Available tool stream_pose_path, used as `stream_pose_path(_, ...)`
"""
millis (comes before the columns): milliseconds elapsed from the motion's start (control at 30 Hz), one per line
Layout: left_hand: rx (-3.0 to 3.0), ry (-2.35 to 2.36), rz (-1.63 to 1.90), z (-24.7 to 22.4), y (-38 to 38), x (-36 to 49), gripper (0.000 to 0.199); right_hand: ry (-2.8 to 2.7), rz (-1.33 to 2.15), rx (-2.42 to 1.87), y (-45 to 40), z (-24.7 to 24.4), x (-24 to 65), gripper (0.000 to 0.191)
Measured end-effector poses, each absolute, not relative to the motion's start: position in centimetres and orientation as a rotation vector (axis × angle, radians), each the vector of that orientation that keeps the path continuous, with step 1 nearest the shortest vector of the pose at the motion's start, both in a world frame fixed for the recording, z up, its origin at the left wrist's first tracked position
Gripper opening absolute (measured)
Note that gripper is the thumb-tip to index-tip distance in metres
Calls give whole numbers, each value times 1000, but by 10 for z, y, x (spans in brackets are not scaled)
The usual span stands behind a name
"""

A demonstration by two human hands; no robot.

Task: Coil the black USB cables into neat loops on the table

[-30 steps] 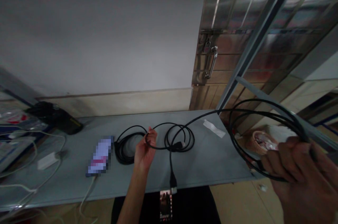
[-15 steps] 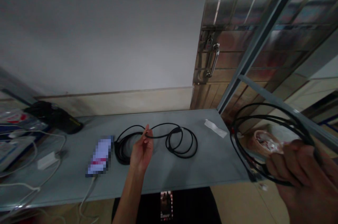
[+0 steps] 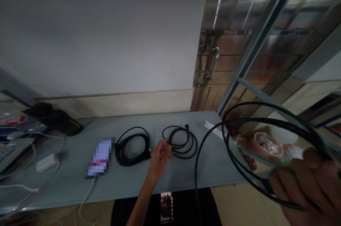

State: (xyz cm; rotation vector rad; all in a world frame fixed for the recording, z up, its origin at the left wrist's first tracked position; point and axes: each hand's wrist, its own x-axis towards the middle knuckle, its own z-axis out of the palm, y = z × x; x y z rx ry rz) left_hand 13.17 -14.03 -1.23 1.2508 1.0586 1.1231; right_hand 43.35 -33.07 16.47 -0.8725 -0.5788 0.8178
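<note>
My right hand (image 3: pixel 306 179), at the lower right, is closed round a looped black cable (image 3: pixel 255 121); one length of it hangs down past the table's front edge. Over the table, my left hand (image 3: pixel 161 153) has its fingers curled at the left side of a small black cable coil (image 3: pixel 183 148). Whether they pinch the cable is too small to tell. A thicker black cable coil (image 3: pixel 130 149) lies flat to the left of that hand, beside a phone (image 3: pixel 100 158).
White cables and a white adapter (image 3: pixel 47 162) lie on the grey table (image 3: pixel 183 176) at left, near a black bag (image 3: pixel 57 119). A white strip (image 3: pixel 213 129) lies at the right end, by a metal post (image 3: pixel 239 76). Beyond is a basket (image 3: pixel 268 144).
My left hand has moved right, from the thick coil to the small one, which is now more gathered. The cable in my right hand has spread into wider loops, with one length hanging down.
</note>
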Motion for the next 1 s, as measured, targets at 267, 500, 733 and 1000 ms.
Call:
stream_pose_path(267, 1873, 1041, 1035, -36, -230, 128, 97, -609, 1042, -789, -323, 183, 348, 31)
stream_pose_path(500, 2280, 1095, 1206, -24, -269, 122, 78, -524, 1215, -845, -317, 189, 321, 29)
stream_pose_path(733, 2829, 1007, 936, -3, -241, 106, 72, -671, 1280, -694, -304, 188, 314, 27)
stream_pose_path(1000, 2836, 784, 834, -2, -221, 93, 29, -616, 1309, -823, -296, 183, 313, 37)
